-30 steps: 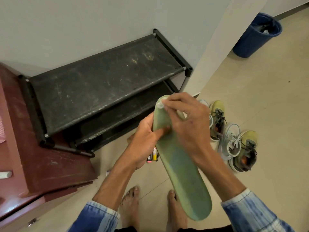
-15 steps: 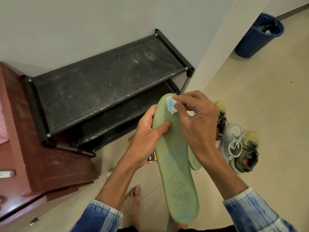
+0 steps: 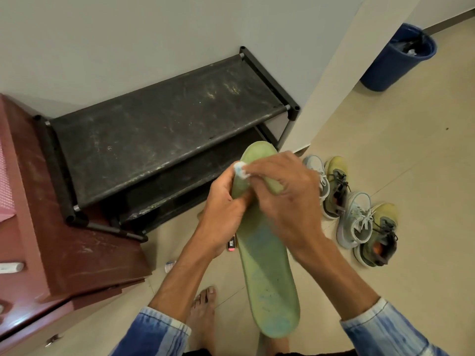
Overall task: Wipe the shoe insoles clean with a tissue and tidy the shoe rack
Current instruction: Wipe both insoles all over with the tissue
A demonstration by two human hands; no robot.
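A long green insole is held upright in front of me, toe end up. My left hand grips its left edge near the upper part, thumb across the face. My right hand pinches a small white-and-blue tissue and presses it on the insole's upper left edge. A second green insole shows partly behind my right hand. The black two-tier shoe rack stands against the wall, its dusty top shelf bare.
Two pairs of sneakers, yellow-green and pale blue, lie on the floor at right. A blue bin stands at the far right. A brown cabinet is on the left. A small tube lies under my left hand. My bare feet are below.
My right hand slid the tissue from the insole's toe centre toward its left edge. The insole dropped slightly and the second insole came partly into view.
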